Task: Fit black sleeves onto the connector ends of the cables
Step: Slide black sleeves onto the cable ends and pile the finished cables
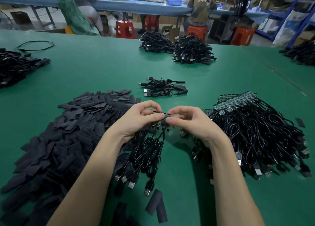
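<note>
My left hand (139,119) grips a bunch of black cables (148,150) by their small green circuit-board ends (162,117); the cables hang toward me and end in USB plugs (131,184). My right hand (190,121) pinches one of those board ends from the right, thumb and forefinger meeting my left fingers. A big heap of flat black sleeves (68,135) lies to the left. A pile of bare cables with exposed boards (259,133) lies to the right. Several sleeved cables (163,88) lie further back in the middle.
The work surface is a green table (102,68). Two loose sleeves (156,207) lie near the front edge. More cable bundles (190,52) sit at the back, far left (15,67) and far right. People sit on red stools at a blue bench beyond.
</note>
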The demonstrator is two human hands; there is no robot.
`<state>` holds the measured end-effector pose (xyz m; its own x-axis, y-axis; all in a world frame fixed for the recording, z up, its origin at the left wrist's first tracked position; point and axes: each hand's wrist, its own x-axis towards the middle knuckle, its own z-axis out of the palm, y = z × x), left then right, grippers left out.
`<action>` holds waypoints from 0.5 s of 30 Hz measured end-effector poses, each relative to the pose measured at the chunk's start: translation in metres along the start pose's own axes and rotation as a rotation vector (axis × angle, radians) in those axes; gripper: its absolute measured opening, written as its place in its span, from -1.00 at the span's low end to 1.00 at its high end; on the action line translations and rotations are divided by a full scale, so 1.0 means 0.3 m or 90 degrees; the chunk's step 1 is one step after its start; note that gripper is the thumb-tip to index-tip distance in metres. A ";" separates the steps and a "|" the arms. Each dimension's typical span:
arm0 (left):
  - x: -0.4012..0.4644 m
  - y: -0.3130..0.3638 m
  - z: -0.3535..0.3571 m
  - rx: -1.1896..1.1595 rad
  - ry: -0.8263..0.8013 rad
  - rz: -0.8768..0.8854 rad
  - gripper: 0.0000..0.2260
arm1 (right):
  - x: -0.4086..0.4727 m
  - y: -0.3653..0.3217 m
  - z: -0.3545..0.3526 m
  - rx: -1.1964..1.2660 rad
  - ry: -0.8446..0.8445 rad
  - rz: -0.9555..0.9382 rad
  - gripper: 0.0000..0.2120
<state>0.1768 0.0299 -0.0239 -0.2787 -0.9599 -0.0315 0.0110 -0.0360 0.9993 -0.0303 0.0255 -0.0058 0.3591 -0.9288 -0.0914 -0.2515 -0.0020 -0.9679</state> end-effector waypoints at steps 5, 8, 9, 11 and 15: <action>-0.009 0.012 0.009 -0.024 -0.030 -0.039 -0.87 | 0.004 0.002 0.019 0.064 0.042 0.035 -0.81; -0.009 0.008 0.004 -0.065 -0.025 -0.055 -0.85 | 0.002 0.003 0.022 0.097 0.038 0.061 -0.76; -0.008 0.006 0.002 -0.083 -0.022 -0.054 -0.83 | 0.001 0.005 0.025 0.111 0.027 0.066 -0.77; -0.008 0.005 0.003 -0.111 -0.034 -0.052 -0.82 | 0.002 0.009 0.030 0.145 -0.009 0.076 -0.81; -0.005 0.001 0.007 -0.168 -0.062 -0.062 -0.93 | 0.002 0.013 0.024 0.229 -0.067 0.088 -0.81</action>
<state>0.1752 0.0319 -0.0236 -0.3808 -0.9178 -0.1125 0.2259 -0.2104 0.9512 -0.0244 0.0276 -0.0113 0.4392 -0.8681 -0.2315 0.0200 0.2671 -0.9635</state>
